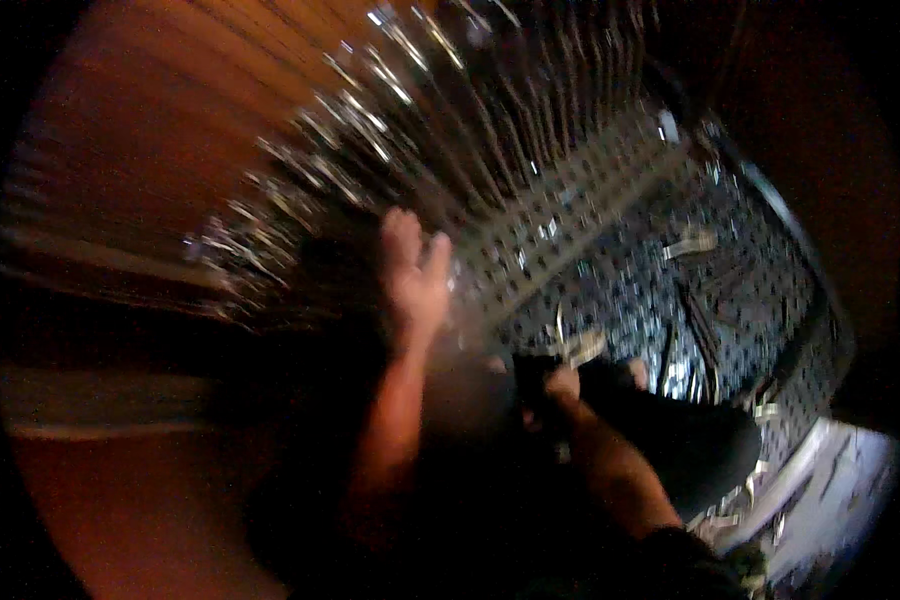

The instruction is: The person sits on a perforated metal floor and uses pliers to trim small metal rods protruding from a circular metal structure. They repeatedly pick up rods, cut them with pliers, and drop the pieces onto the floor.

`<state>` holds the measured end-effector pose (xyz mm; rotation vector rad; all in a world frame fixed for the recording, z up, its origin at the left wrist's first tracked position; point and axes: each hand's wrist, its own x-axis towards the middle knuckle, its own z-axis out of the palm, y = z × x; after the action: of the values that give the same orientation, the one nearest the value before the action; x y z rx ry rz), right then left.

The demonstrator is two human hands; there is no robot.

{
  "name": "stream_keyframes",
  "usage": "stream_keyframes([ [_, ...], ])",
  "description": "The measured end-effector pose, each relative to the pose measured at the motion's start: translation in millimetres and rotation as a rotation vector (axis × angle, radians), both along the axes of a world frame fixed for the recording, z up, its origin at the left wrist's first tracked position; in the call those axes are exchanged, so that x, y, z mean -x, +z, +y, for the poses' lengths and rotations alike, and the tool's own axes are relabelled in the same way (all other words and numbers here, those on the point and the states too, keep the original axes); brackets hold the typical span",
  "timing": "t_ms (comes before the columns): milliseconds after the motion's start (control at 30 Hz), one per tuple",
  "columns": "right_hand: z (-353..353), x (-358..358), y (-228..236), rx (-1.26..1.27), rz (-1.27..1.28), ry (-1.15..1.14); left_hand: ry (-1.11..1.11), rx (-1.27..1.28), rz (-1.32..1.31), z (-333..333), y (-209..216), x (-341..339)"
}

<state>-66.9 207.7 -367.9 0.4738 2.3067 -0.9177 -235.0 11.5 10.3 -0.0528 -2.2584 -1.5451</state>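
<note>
The view is dark and smeared by motion. My left hand (415, 275) is raised left of centre, fingers stretched and partly spread, with nothing visible in it. It is nearest to a row of slim shiny metal pieces (370, 120) fanning along the far side; their kind is too blurred to tell. My right hand (565, 385) is lower, right of centre, its fingers curled at a dark object (538, 378) I cannot make out. Beyond both hands runs a grey perforated strip (570, 220).
A dark perforated surface (630, 290) with glints lies at the right, with several dark strips and small pale pieces (692, 243) on it. A curved rim (770, 195) bounds it. Reddish-brown wooden boards (170, 110) are at the upper left. A pale bluish sheet (835, 485) is at the lower right.
</note>
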Motion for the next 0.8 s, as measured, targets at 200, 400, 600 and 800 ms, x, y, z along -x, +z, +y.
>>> stream_keyframes([
  [200, 28.4, -12.8, 14.1, 0.039, -0.199, 0.081, 0.095, -0.106, -0.344, -8.0, -33.0, -75.9],
  [400, 12.9, -20.7, 15.4, -0.087, -0.092, 0.436, -0.033, 0.015, -0.612, -28.9, -90.1, -129.0],
  [600, 8.5, -18.0, 7.7, -0.233, -0.001, 0.851, -0.003, 0.121, -0.687, -62.2, -128.6, -171.1],
  [800, 19.9, -18.2, -60.4, 0.254, -0.171, -0.087, -0.02, 0.091, -0.763, -60.8, -146.5, -173.5],
])
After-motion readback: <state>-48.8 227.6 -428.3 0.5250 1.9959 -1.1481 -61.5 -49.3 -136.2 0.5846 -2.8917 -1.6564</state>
